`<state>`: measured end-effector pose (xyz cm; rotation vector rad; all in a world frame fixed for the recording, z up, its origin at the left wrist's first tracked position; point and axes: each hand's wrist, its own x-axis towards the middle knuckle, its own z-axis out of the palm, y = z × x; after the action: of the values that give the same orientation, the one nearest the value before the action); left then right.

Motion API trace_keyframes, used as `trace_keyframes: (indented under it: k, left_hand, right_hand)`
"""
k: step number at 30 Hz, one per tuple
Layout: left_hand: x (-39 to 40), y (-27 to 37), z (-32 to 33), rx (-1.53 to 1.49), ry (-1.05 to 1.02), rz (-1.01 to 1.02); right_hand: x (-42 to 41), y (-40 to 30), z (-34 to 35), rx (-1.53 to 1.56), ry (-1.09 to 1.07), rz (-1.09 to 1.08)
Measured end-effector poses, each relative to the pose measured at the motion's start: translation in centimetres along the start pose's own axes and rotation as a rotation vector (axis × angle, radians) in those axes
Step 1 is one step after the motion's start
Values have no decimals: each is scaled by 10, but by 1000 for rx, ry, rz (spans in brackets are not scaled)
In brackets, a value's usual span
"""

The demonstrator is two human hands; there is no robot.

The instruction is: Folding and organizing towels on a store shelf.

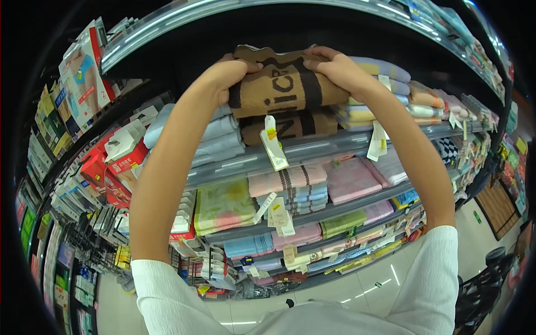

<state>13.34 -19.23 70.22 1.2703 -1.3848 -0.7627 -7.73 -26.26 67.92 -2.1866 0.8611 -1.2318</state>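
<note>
A folded brown towel (pixel 289 88) with black bands and lettering lies on a shelf at chest height. My left hand (pixel 232 73) grips its far left corner, thumb on top. At the far right corner, my right hand (pixel 331 67) holds it the same way. Beneath it sits another brown towel (pixel 310 125) of the same pattern. White hang tags (pixel 274 146) with a yellow sticker dangle over the shelf's front edge. Light blue folded towels (pixel 220 136) are stacked to the left. On the right is a pile of yellow and lavender towels (pixel 356 115).
Lower shelves carry pink towels (pixel 356 180), a green floral towel (pixel 226 205) and more folded textiles. A shelf edge (pixel 268 6) runs overhead. Boxed packages (pixel 121 155) hang at left. A dark wheeled object (pixel 485 280) stands on the tiled floor at right.
</note>
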Motion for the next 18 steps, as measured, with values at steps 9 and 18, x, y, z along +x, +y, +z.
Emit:
trace_keyframes:
  k: [9, 18]
  left_hand:
    - [19, -28, -14, 536, 161, 237]
    - [45, -41, 5, 1250, 4, 234]
  right_hand:
    - [21, 34, 19, -37, 49, -227]
    - [22, 42, 26, -634, -103, -102]
